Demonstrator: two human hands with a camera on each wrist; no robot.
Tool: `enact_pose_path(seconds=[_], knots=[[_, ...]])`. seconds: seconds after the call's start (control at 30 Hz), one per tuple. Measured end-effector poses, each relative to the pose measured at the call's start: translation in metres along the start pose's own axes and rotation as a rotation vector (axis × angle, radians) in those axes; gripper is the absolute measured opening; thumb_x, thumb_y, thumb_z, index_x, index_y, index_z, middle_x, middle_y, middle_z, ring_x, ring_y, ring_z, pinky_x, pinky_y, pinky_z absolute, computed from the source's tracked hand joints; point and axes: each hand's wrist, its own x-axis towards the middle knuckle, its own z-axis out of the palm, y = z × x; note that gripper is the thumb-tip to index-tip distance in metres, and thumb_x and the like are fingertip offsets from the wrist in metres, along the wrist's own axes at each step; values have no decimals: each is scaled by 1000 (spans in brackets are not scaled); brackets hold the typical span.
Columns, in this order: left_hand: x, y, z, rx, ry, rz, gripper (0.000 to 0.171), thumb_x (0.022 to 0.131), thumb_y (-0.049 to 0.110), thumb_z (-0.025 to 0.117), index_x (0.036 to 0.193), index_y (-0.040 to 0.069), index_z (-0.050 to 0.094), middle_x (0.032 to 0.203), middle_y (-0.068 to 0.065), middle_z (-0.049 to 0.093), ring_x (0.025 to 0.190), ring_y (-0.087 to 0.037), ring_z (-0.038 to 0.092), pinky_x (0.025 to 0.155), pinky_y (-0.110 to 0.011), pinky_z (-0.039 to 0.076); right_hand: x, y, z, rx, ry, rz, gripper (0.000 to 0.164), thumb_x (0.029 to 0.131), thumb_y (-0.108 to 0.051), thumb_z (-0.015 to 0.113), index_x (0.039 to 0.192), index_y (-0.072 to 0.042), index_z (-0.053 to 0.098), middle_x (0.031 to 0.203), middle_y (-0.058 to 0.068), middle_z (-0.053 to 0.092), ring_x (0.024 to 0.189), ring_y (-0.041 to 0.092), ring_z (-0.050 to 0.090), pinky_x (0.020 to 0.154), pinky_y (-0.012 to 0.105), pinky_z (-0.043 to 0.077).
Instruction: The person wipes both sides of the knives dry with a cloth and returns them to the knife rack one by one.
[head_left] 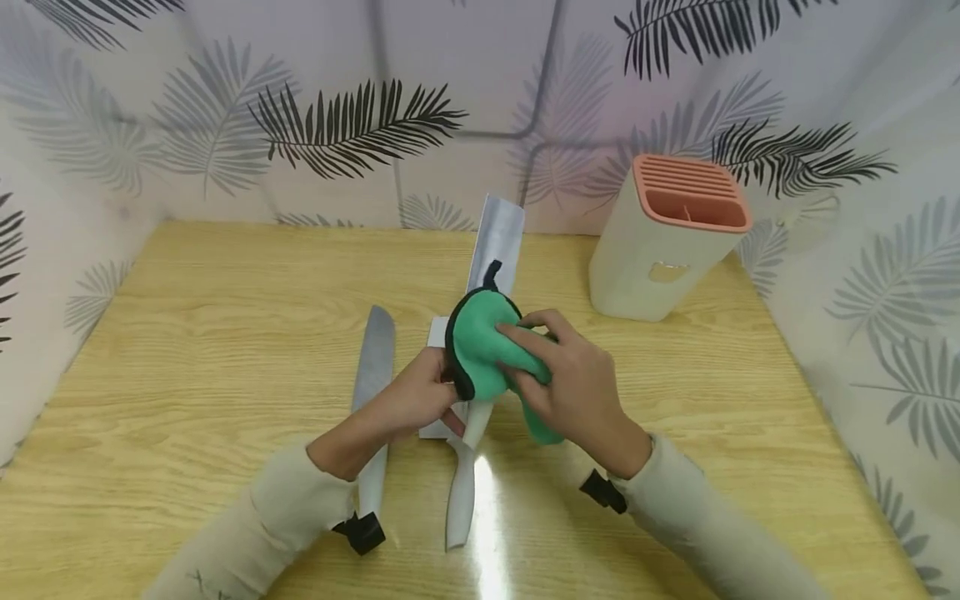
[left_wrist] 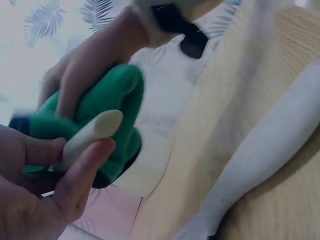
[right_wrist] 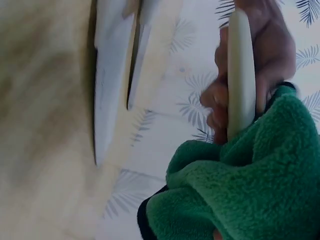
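My left hand [head_left: 416, 396] grips the pale handle [left_wrist: 95, 132] of a knife, its thumb and fingers around it. A green fluffy cloth [head_left: 487, 342] with black edging wraps over the knife's middle, and the blade [head_left: 498, 237] sticks out beyond it. My right hand [head_left: 577, 379] holds the cloth bunched, fingers pressing it on the knife. Below the hands, a cleaver [head_left: 460, 500] with a white handle lies on the table, its blade mostly hidden. Left of it lies a long knife [head_left: 375, 354], partly covered by my left forearm.
A cream knife block [head_left: 630, 267] with an orange slotted top stands at the back right of the wooden table [head_left: 225, 333]. Leaf-patterned cloth [head_left: 337, 50] hangs behind the table and along its sides.
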Motion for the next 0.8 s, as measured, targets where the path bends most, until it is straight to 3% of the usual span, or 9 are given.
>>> enact_pose_path(seconds=[0.1,0.17,0.4,0.57,0.7,0.8], knots=[[-2,-3,5,71,-42,4,31,100,1,54,128,-11,57,107,-20,62,88,-15,61,56,-38,61,14,5,-2,-75,1,51,35,85,-26,77,119,-18,75,107,9,67,63,18,65,41,31,45],[-4,-5,8,96,-64,13,28,100,2,56,126,-9,59,99,-17,60,85,-15,61,55,-39,61,24,12,-2,-126,6,86,34,87,-26,76,120,-18,74,107,10,67,61,21,63,40,34,45],[-9,-11,17,83,-111,52,19,97,-2,58,114,-11,62,86,-8,54,82,-12,57,53,-44,60,55,42,-6,-188,21,184,35,90,-26,73,124,-19,72,115,13,67,63,30,64,45,48,50],[-9,-10,17,92,-105,39,21,98,-2,58,116,-9,62,87,-10,56,82,-13,58,53,-44,60,54,43,-13,-219,-55,94,34,86,-22,76,120,-18,74,112,11,66,65,28,64,46,44,51],[-6,-4,13,49,-53,30,29,99,0,56,126,-12,58,95,-16,59,83,-14,61,56,-43,61,41,22,-15,-171,-157,24,34,84,-20,76,118,-20,75,110,7,66,60,22,61,45,37,49],[-4,0,12,4,-16,31,34,100,1,54,130,-15,52,106,-23,60,85,-13,63,58,-40,62,31,10,-15,-107,-152,10,35,84,-17,74,118,-21,75,110,5,66,65,19,64,47,35,50]])
